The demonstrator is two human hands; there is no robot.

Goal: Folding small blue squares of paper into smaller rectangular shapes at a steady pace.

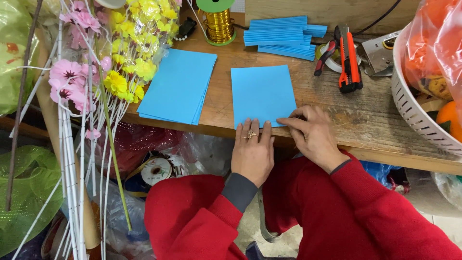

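Observation:
A single blue paper sheet point(262, 92) lies flat on the wooden table point(365, 120), its near edge at the table's front edge. My left hand point(252, 151), with a ring on one finger, rests fingers-down on the sheet's near edge. My right hand point(313, 135) pinches the sheet's near right corner between thumb and fingers. Both arms wear red sleeves.
A stack of blue sheets point(179, 85) lies to the left, folded blue strips point(284, 34) at the back. A gold wire spool point(219, 21), an orange utility knife point(348, 60), and a white basket point(416, 110) stand around. Artificial flowers point(108, 58) hang at the left.

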